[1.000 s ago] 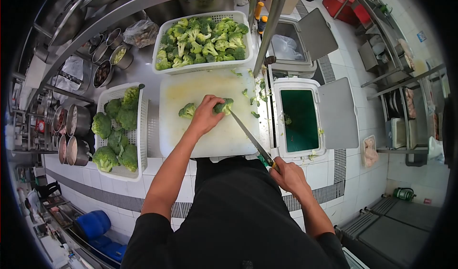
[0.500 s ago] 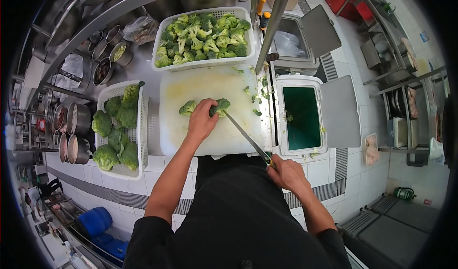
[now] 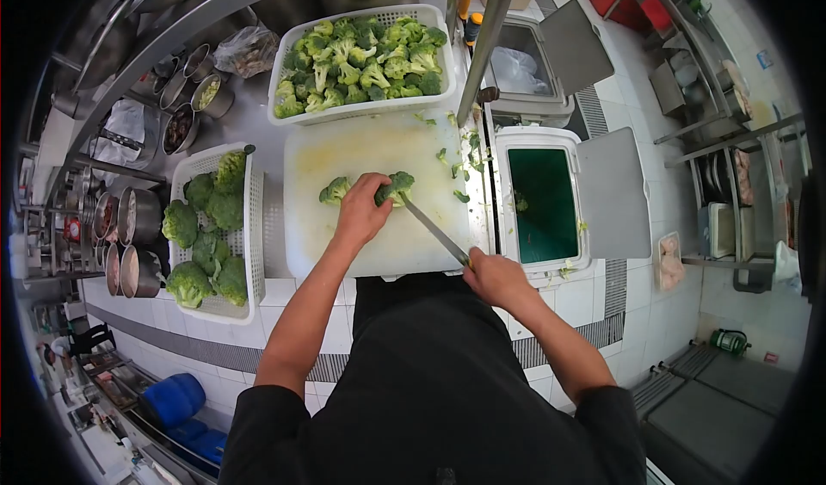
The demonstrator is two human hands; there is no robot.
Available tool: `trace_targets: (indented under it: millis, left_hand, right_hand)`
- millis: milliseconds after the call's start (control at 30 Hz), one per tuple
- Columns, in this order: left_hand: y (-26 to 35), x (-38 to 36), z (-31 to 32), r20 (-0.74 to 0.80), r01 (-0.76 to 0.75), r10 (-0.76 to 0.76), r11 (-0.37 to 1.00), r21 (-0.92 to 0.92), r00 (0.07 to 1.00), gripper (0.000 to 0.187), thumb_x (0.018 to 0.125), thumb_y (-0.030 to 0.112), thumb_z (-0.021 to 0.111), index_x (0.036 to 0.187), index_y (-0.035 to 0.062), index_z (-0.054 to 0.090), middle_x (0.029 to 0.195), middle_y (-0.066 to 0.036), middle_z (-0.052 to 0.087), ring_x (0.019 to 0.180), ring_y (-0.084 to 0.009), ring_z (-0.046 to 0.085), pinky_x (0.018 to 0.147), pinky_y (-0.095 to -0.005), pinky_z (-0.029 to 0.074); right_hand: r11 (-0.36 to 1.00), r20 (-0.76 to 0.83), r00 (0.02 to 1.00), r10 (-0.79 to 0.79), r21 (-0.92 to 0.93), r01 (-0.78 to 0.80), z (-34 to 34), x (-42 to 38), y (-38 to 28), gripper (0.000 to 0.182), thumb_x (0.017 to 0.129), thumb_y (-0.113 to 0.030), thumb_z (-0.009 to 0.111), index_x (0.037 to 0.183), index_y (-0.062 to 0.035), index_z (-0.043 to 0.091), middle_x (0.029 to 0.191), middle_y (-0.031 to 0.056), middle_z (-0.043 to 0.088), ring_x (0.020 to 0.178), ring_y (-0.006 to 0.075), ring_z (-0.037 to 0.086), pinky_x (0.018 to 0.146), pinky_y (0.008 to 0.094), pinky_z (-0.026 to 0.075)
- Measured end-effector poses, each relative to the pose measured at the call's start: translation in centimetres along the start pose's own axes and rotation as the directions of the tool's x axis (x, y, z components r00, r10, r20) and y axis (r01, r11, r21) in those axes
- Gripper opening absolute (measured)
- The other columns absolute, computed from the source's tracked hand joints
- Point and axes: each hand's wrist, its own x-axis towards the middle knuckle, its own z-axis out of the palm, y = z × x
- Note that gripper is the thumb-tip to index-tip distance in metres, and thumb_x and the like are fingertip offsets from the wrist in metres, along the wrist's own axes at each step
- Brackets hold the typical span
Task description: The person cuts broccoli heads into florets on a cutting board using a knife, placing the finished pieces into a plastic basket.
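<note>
Green and tightly budded, a broccoli floret (image 3: 400, 185) is lying near the middle of a white cutting board (image 3: 318, 235), its paler stem side facing the knife (image 3: 439, 234). The left hand (image 3: 364, 208) is reaching in from eight o'clock, its bent fingers gripping the floret. The right hand (image 3: 497, 278), between four and five o'clock, is wrapping tightly around the knife's handle. The long steel blade is pointing up toward ten-thirty, its tip meeting the floret; whether the edge is biting into the stem is hard to tell at this size. At nine o'clock, just beside the left hand, a second broccoli piece (image 3: 334, 191) is resting on the board. Small green trimmings (image 3: 461, 197) are lying toward three o'clock, and farther that way a white bin (image 3: 502, 227) is standing with its grey lid (image 3: 613, 192) swung open. At twelve o'clock a white plastic basket (image 3: 366, 112) is holding a heap of cut florets (image 3: 353, 59). Around eight-thirty a second basket (image 3: 255, 235) is holding larger broccoli heads (image 3: 225, 210).
</note>
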Motion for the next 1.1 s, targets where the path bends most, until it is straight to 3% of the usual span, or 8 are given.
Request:
trace_targets:
  millis: [100,167,267,400,467,567,967,1100]
  left_hand:
    - [-0.5,-0.5,-0.7,0.011,-0.035,0.035,0.999,-0.015,0.999,0.039,0.082,0.004,0.072,0.121,0.0047,0.064,0.123,-0.017,0.065,0.113,-0.0384,0.064,0.097,-0.0428,0.052]
    - [-0.6,-2.1,-1.0,0.01,-0.045,0.045,0.999,-0.022,0.999,0.046,0.082,0.003,0.07,0.128,0.006,0.061,0.129,-0.019,0.061,0.118,-0.0423,0.061,0.102,-0.0457,0.05]
    - [-1.7,-3.8,-0.9,-0.018,-0.09,0.092,0.992,0.088,0.996,0.055,0.083,0.003,0.069,0.136,0.0076,0.059,0.132,-0.018,0.06,0.118,-0.0414,0.061,0.102,-0.0455,0.05]
    - [-0.1,-4.7,-1.3,-0.084,0.014,-0.006,0.995,0.1,0.996,0.054,0.085,0.003,0.069,0.138,0.0086,0.059,0.13,-0.016,0.061,0.117,-0.0388,0.062,0.102,-0.0436,0.051]
    - [-0.7,-4.6,-1.0,0.001,0.149,-0.149,0.988,-0.027,0.989,0.05,0.086,0.004,0.07,0.135,0.0086,0.062,0.13,-0.014,0.062,0.113,-0.0352,0.064,0.098,-0.0408,0.054]
    - [-0.5,-4.0,-0.5,-0.022,0.136,-0.139,0.985,-0.103,0.99,0.046,0.088,0.006,0.071,0.133,0.0086,0.063,0.128,-0.013,0.062,0.109,-0.0325,0.065,0.093,-0.0382,0.056]
    - [-0.9,-3.9,-0.2,-0.068,0.074,-0.081,0.992,-0.104,0.994,0.041,0.087,0.005,0.071,0.128,0.009,0.066,0.119,-0.012,0.061,0.097,-0.031,0.065,0.086,-0.0369,0.055]
    - [-1.1,-3.6,-0.7,-0.026,0.105,-0.107,0.993,-0.061,0.994,0.041,0.087,0.005,0.07,0.128,0.0096,0.066,0.118,-0.012,0.061,0.094,-0.031,0.065,0.085,-0.0379,0.054]
  right_hand:
    - [0.999,-0.012,1.0,0.015,-0.049,-0.016,-0.7,1.5,-0.5,0.029,0.1,-0.029,0.058,0.104,-0.0003,0.056,0.084,0.0259,0.07,0.083,0.048,0.069,0.077,0.0577,0.053]
    - [0.976,0.207,0.976,0.069,0.19,-0.109,-2.8,1.0,0.2,0.032,0.101,-0.032,0.057,0.104,0.0006,0.057,0.086,0.0271,0.07,0.087,0.0477,0.069,0.081,0.0567,0.052]
    - [0.982,0.226,0.972,0.068,0.158,-0.106,-3.7,-0.6,1.2,0.033,0.101,-0.034,0.057,0.106,-0.0009,0.057,0.088,0.0267,0.07,0.088,0.0481,0.068,0.082,0.056,0.052]
    - [0.995,0.138,0.986,0.092,0.011,-0.095,-4.2,-3.8,0.6,0.03,0.1,-0.035,0.06,0.106,-0.0059,0.059,0.083,0.0243,0.07,0.084,0.0483,0.068,0.078,0.0575,0.052]
    - [0.996,0.16,0.983,0.093,0.002,-0.095,-4.2,-4.9,0.4,0.03,0.1,-0.036,0.06,0.106,-0.0067,0.059,0.082,0.024,0.07,0.083,0.0481,0.068,0.077,0.0578,0.052]
    - [0.995,0.165,0.982,0.095,0.006,-0.097,-3.9,-5.8,0.2,0.03,0.1,-0.036,0.062,0.106,-0.0073,0.058,0.081,0.0236,0.07,0.083,0.048,0.068,0.075,0.0576,0.052]
    - [0.997,0.122,0.992,0.017,-0.074,-0.008,-1.7,-2.8,-0.5,0.028,0.1,-0.033,0.06,0.106,-0.0054,0.057,0.08,0.0231,0.071,0.083,0.0458,0.07,0.077,0.0577,0.054]
    - [0.988,0.014,0.998,-0.058,-0.141,0.059,1.2,0.5,-0.3,0.028,0.1,-0.03,0.06,0.105,-0.0032,0.053,0.082,0.0218,0.072,0.081,0.0442,0.072,0.073,0.0572,0.055]
